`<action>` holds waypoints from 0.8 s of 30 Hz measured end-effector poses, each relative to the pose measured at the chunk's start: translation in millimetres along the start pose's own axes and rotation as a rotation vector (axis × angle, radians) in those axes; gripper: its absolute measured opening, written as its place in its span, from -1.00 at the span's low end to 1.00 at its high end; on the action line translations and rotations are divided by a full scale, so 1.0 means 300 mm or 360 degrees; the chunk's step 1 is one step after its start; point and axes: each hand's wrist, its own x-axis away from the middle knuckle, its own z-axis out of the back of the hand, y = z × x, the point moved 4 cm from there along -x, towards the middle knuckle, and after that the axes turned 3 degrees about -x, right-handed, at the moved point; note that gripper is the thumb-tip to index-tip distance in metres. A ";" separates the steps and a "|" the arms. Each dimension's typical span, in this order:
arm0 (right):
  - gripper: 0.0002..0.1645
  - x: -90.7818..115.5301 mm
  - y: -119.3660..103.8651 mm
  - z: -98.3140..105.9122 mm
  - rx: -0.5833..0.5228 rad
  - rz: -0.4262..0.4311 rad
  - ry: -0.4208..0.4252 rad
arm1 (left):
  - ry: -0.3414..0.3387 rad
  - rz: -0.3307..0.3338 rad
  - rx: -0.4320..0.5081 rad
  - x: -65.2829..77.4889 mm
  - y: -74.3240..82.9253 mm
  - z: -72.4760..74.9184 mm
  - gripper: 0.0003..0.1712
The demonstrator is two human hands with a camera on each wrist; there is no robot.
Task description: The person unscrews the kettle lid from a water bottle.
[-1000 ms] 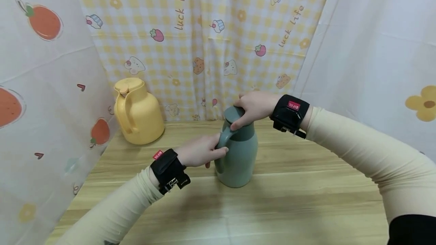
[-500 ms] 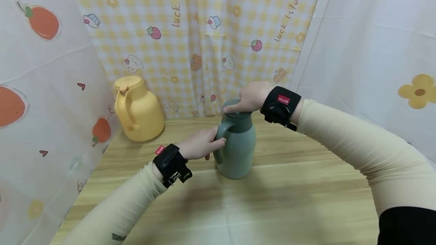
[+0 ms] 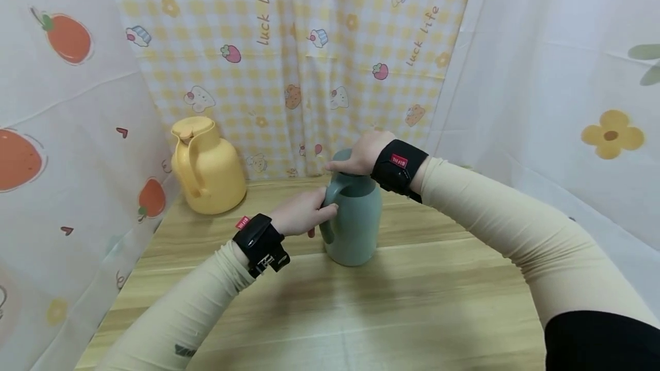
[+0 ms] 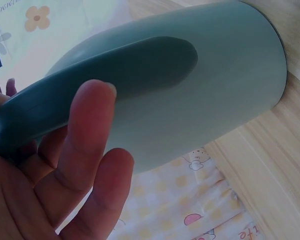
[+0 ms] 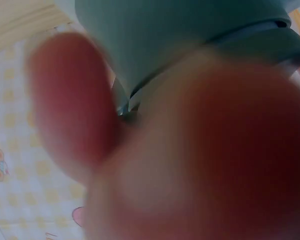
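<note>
A sage-green thermos jug [image 3: 357, 228] stands upright on the wooden table in the head view. My left hand [image 3: 301, 212] grips its handle [image 3: 328, 232] from the left; in the left wrist view the dark green handle [image 4: 135, 65] runs through that hand, with two fingers [image 4: 90, 120] loosely bent beside it. On top, my right hand [image 3: 365, 152] holds the jug's round lid [image 3: 342, 155], the thumb stretched left across its near side. Blurred fingers [image 5: 72, 100] of the right hand fill much of the right wrist view, around the jug's neck and lid edge.
A yellow thermos jug [image 3: 213, 173] stands at the back left of the wooden table [image 3: 438, 296]. Behind the table hangs a yellow checked curtain [image 3: 247, 96]. White printed curtains close off the left side [image 3: 87, 147] and the right side [image 3: 536, 102].
My right hand has turned on the lid, its thumb swinging from pointing down at the front to pointing left. The left hand keeps its grip on the handle. The head view has shifted slightly.
</note>
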 end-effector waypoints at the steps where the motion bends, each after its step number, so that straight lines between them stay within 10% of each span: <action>1: -0.13 0.001 0.002 -0.004 -0.0017 -0.0002 0.0008 | -0.0003 -0.0005 0.0008 -0.002 0.000 -0.002 -0.74; 24: -0.22 -0.047 0.047 -0.010 -0.0368 0.0215 0.0097 | -0.0105 -0.0069 -0.0013 -0.028 -0.003 0.010 -0.75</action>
